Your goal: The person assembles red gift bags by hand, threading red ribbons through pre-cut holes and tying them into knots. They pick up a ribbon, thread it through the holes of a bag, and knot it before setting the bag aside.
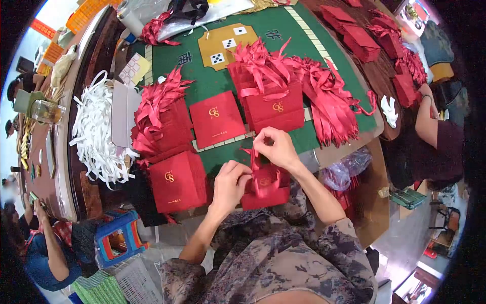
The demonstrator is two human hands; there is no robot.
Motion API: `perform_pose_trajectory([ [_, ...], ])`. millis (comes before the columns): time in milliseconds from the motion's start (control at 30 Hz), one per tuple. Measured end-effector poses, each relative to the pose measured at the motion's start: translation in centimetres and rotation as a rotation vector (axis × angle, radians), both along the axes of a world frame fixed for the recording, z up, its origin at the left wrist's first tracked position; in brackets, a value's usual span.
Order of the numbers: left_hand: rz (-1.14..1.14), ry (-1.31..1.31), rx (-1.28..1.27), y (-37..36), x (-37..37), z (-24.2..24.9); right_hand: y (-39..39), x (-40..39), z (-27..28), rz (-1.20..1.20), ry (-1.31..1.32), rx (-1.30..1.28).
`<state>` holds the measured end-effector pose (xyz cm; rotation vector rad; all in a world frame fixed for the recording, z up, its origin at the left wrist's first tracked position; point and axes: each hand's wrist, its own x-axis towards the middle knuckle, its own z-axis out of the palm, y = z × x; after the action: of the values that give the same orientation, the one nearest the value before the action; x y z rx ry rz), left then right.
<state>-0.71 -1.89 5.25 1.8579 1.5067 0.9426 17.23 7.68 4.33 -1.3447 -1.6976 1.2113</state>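
At the table's near edge, a small red paper gift bag (265,197) with a red ribbon sits in front of my body. My right hand (277,148) pinches the upper part of the ribbon (253,161) above the bag. My left hand (230,183) is closed, fingertips together beside the ribbon; what they grip is too small to make out. Just beyond, a stack of red bags (276,107) with gold lettering stands with ribbons on top. A flat red bag (216,120) lies left of that stack, and a bundle of loose red ribbons (331,109) lies right of it.
To the left are more red bags (177,182) and a box of white paper strips (96,129). The green table mat (172,43) has dice pictures. People sit at both sides, one sleeve (448,147) at right. A cardboard box (372,192) stands below right.
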Motion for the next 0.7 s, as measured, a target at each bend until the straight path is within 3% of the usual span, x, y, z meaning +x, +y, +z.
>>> perform_pose_trajectory([
  [100,0.018,0.102,0.044,0.7,-0.3,0.4,-0.1,1.3,0.8,0.088,-0.039,-0.021],
  [200,0.048,0.145,0.093,1.3,-0.3,0.0,-0.4,2.8,1.2,-0.027,-0.186,0.183],
  [367,0.199,0.132,-0.017,3.0,1.3,-1.0,-1.7,3.7,1.5,-0.043,-0.433,0.031],
  [467,0.227,0.166,-0.045,3.8,2.3,-1.9,-2.3,3.4,-0.3,0.063,-0.462,0.105],
  [567,0.235,0.182,-0.085,4.1,2.4,-3.1,-2.5,3.4,-1.1,0.024,-0.321,0.059],
  [700,0.267,-0.122,-0.165,3.9,2.6,-3.1,-2.9,3.6,0.3,-0.071,-0.063,-0.07],
])
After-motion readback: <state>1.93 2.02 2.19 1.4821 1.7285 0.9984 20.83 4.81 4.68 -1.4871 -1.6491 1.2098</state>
